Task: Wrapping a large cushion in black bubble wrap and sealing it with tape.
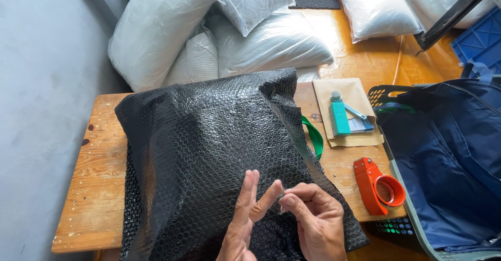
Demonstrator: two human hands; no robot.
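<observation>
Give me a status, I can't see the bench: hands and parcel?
Left hand flat on black bubble-wrap parcel. Right hand pinching something small at left fingertips, too small to tell. Orange tape dispenser beside parcel, untouched.

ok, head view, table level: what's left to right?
Bare wooden table → black bubble-wrap parcel → green strap → teal tool on brown envelope → orange tape dispenser → basket with navy bag.

Wooden table [99,188], grey wall [42,83], glossy floor [365,57]
</observation>
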